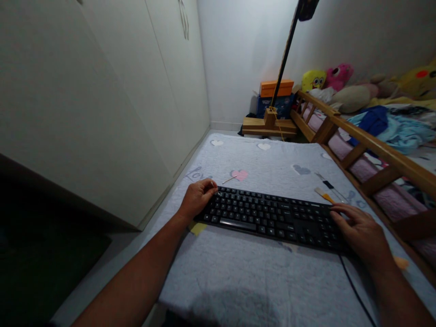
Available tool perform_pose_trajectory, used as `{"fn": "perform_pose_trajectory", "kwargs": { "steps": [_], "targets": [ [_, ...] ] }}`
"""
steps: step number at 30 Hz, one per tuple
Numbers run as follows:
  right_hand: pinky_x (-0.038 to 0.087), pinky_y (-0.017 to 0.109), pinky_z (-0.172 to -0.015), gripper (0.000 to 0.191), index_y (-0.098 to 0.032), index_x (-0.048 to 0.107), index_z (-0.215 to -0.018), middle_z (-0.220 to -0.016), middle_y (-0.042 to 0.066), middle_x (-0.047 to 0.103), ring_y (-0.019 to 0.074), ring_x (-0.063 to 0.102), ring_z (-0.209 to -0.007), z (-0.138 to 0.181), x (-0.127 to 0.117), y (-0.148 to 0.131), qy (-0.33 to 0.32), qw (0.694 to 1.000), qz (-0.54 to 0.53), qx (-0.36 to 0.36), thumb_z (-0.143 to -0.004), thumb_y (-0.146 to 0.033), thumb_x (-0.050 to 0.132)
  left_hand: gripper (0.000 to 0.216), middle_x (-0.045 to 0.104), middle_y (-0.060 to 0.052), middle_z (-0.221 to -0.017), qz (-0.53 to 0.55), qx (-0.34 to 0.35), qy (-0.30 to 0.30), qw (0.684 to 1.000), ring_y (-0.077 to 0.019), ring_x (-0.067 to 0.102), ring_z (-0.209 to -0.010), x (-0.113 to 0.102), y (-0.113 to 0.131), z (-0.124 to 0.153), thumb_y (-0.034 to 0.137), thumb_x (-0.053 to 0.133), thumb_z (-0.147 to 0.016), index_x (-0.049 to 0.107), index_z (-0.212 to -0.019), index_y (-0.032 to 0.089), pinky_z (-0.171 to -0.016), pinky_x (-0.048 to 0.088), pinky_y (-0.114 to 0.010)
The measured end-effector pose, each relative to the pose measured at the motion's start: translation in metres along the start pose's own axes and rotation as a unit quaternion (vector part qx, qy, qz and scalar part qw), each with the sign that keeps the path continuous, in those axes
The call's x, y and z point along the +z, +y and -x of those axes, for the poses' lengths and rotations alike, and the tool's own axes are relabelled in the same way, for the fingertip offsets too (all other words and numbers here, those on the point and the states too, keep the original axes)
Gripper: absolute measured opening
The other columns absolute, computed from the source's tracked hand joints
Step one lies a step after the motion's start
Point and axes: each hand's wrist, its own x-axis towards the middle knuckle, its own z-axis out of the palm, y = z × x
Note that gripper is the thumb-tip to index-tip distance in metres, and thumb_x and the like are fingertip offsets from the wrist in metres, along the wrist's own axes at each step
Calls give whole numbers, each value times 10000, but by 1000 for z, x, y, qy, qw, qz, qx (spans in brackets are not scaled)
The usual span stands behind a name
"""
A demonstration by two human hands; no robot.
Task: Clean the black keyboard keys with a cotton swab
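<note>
A black full-size keyboard (252,210) lies across the bed cover, with the spacebar side towards me. My left hand (198,196) is closed at its upper left corner, thumb and fingertips together there. At the opposite end, my right hand (363,229) grips the right edge, with fingers along the top corner and the thumb over the number keys. A white cotton swab (229,179) lies just beyond the keyboard's left part. Near my right fingers are a small brush (324,195) with a yellow handle and tweezers (329,185) with a black band.
A pale quilted cover (259,277) with heart prints spreads under everything. The keyboard's cable (356,293) runs towards me. White wardrobe doors (136,91) stand left; a wooden bed rail (384,141) runs along the right. A wooden stand (270,120) and an orange box (276,87) are behind.
</note>
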Motion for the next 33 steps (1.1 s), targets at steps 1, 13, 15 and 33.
{"fn": "perform_pose_trajectory", "kwargs": {
  "steps": [1,13,15,33],
  "targets": [
    [483,544,-989,372,-250,723,-889,-1070,99,761,349,672,-1067,0,1,0,0,1000,-1,0,-819,-564,536,113,673,6,-725,-1,1,0,1000,-173,612,-715,1,0,-1,274,595,-843,662,-775,214,-722,458,-300],
    [501,519,-937,327,-253,727,-901,-1080,94,768,334,685,-1016,-2,1,1,-13,1000,0,-5,-824,-526,564,85,679,5,-689,-107,30,-53,992,-185,621,-689,1,13,-20,198,597,-813,650,-757,233,-656,414,-299],
    [498,524,-949,326,-254,724,-904,-1083,98,767,339,683,-1033,-1,0,0,-12,1000,0,-6,-825,-528,565,85,687,-2,-710,-108,26,-33,993,-190,627,-704,3,12,-17,194,596,-821,653,-772,235,-672,422,-305],
    [476,539,-986,379,-240,729,-900,-1096,112,763,354,664,-1081,1,0,1,0,1000,3,-1,-837,-562,538,72,656,14,-708,-18,12,-4,1000,-174,617,-713,7,4,-12,252,600,-847,638,-795,221,-706,445,-299]
  ]
}}
